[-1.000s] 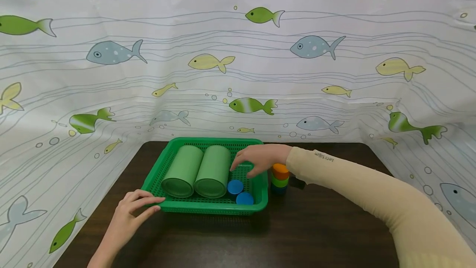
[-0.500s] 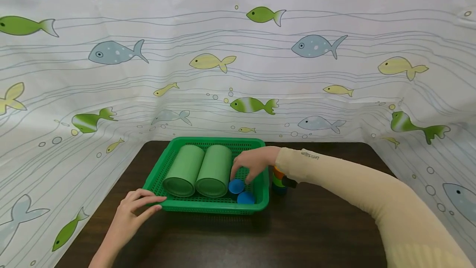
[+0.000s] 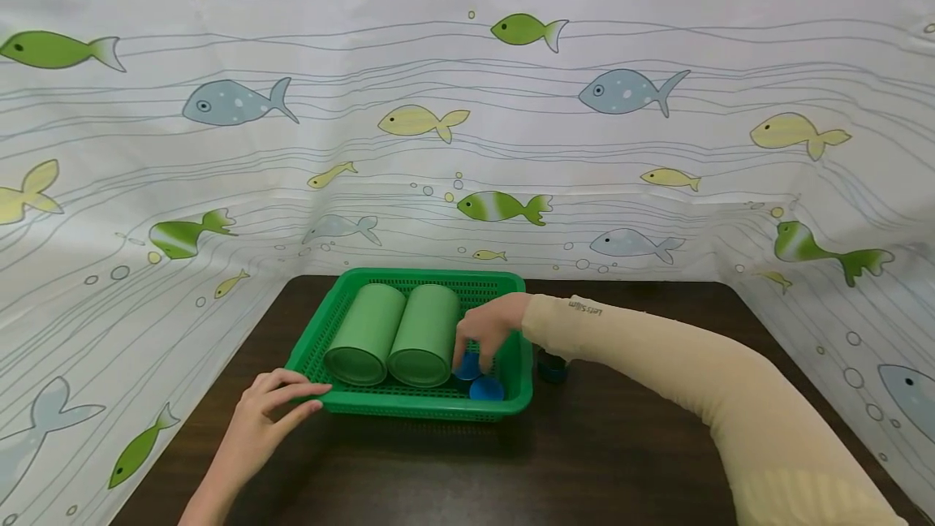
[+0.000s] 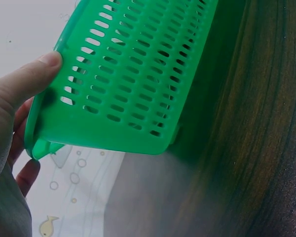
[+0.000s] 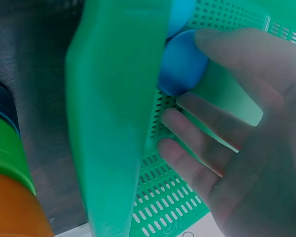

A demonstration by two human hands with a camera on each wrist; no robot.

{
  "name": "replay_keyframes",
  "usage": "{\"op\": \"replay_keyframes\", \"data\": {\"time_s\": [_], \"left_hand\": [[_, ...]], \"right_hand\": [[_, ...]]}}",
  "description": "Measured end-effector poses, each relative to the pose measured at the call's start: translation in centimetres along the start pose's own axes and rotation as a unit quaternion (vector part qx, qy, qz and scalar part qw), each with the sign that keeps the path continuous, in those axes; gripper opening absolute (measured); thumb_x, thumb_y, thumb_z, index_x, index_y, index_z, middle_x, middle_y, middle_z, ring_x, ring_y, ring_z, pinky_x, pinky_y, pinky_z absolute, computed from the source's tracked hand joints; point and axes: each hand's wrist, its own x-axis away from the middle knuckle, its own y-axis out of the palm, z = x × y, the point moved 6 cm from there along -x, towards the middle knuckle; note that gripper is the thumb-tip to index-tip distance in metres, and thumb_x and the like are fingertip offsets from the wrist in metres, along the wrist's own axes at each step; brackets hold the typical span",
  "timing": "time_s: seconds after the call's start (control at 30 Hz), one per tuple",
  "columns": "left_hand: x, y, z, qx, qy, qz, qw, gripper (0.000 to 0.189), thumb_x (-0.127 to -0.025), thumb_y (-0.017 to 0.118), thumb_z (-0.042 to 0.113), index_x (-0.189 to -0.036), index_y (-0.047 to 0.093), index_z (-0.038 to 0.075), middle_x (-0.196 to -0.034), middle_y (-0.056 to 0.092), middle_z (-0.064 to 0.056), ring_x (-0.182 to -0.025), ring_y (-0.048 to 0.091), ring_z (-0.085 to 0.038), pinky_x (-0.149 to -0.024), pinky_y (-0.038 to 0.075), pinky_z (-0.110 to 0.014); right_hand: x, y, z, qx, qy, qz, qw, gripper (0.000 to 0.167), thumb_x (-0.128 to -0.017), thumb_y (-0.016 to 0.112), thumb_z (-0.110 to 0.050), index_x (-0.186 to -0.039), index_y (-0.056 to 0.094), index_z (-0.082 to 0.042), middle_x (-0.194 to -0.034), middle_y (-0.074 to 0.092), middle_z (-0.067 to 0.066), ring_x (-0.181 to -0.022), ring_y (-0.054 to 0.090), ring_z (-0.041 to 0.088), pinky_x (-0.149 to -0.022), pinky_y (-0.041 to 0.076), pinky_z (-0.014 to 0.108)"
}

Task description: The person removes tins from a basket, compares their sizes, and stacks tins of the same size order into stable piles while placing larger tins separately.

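Observation:
A green perforated plastic basket (image 3: pixel 409 404) sits on the table. My left hand (image 3: pixel 264 420) holds its near left corner; in the left wrist view the thumb (image 4: pixel 37 74) lies on the outside of the rim and the fingers go behind it. My right hand (image 3: pixel 485 329) reaches down inside the basket's right part. Its thumb and forefinger pinch a small blue cup-like round piece (image 5: pixel 183 61), while the other fingers spread loosely. A second blue round piece (image 3: pixel 486 389) lies just nearer, beside the first. How deep the pieces are is hidden.
Two large pale green cylinders (image 3: pixel 367 333) lie side by side in the basket's left part. Right of the basket stands a stack with an orange piece (image 5: pixel 17 207), a green piece (image 5: pixel 7 150) and a dark blue one (image 3: pixel 553 367). A fish-print sheet (image 3: pixel 511 144) hangs behind.
My right hand has moved down and nearer, from above the basket onto the farther blue piece, its fingers closing round it. The left hand stays at the basket's corner.

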Motion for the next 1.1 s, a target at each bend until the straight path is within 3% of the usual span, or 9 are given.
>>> {"op": "replay_keyframes", "data": {"time_s": [0.17, 0.6, 0.97, 1.1], "left_hand": [[0.0, 0.1, 0.0, -0.004, 0.0, -0.001, 1.0, 0.041, -0.066, 0.084, -0.005, -0.099, 0.079, 0.018, -0.098, 0.063, 0.013, -0.097, 0.046, 0.002, -0.082, 0.033, -0.016], [0.1, 0.2, -0.4, -0.005, -0.003, -0.005, 1.0, 0.04, -0.066, 0.083, -0.006, -0.1, 0.079, 0.016, -0.099, 0.063, 0.013, -0.097, 0.045, 0.001, -0.082, 0.034, -0.016], [-0.1, 0.1, -0.3, 0.004, -0.003, -0.007, 1.0, 0.044, -0.067, 0.083, -0.006, -0.101, 0.079, 0.021, -0.098, 0.063, 0.012, -0.096, 0.045, 0.0, -0.082, 0.033, -0.015], [0.0, 0.2, -0.4, 0.002, -0.003, -0.007, 1.0, 0.044, -0.066, 0.083, -0.007, -0.101, 0.079, 0.02, -0.098, 0.063, 0.012, -0.096, 0.045, 0.0, -0.083, 0.033, -0.015]], "right_hand": [[-0.3, 0.2, 0.2, -0.003, 0.019, -0.017, 0.9997, 0.05, -0.093, 0.067, -0.015, -0.137, 0.059, -0.036, -0.145, 0.056, -0.01, -0.135, 0.051, 0.013, -0.101, 0.048, 0.028], [-0.3, -1.0, 2.7, -0.025, 0.083, 0.012, 0.9962, 0.05, -0.088, 0.074, -0.016, -0.132, 0.063, -0.037, -0.144, 0.056, -0.008, -0.137, 0.048, 0.015, -0.107, 0.045, 0.032], [-1.0, -1.4, 2.4, -0.019, 0.077, 0.027, 0.9965, 0.043, -0.085, 0.079, -0.018, -0.126, 0.067, -0.028, -0.136, 0.061, -0.005, -0.128, 0.055, 0.013, -0.1, 0.048, 0.028], [-1.2, -1.3, 2.4, -0.043, 0.085, 0.022, 0.9952, 0.042, -0.085, 0.08, -0.017, -0.124, 0.068, -0.027, -0.138, 0.06, -0.005, -0.129, 0.054, 0.015, -0.096, 0.051, 0.029]]}}
